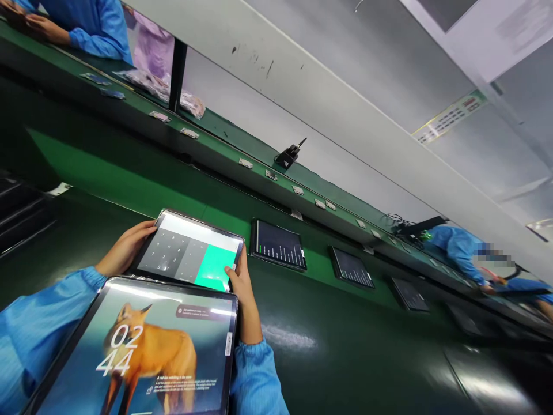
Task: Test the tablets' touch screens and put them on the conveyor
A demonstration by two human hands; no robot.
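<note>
Left hand (127, 249): gripped calculator tablet (173, 255).
Right hand (244, 287): gripped its opposite edge.
Fox tablet (168, 353): appeared just below both hands.

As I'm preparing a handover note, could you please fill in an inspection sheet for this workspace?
Surface: dark green table, glossy, with light reflections.
Job's things: calculator tablet, screen lit, held up; fox tablet, lit and showing 02 44, nearest the wearer, its support hidden.
Clutter: a row of tablets beyond to the right; small flat pieces and clear bags along the green ledge.
Hands: left hand grips the calculator tablet's left edge; right hand grips its right edge, thumb over the front.
Cables: black cables at the ledge's far right; where they lead is unclear.
Surroundings: co-workers in blue sleeves at upper left and far right.
</note>
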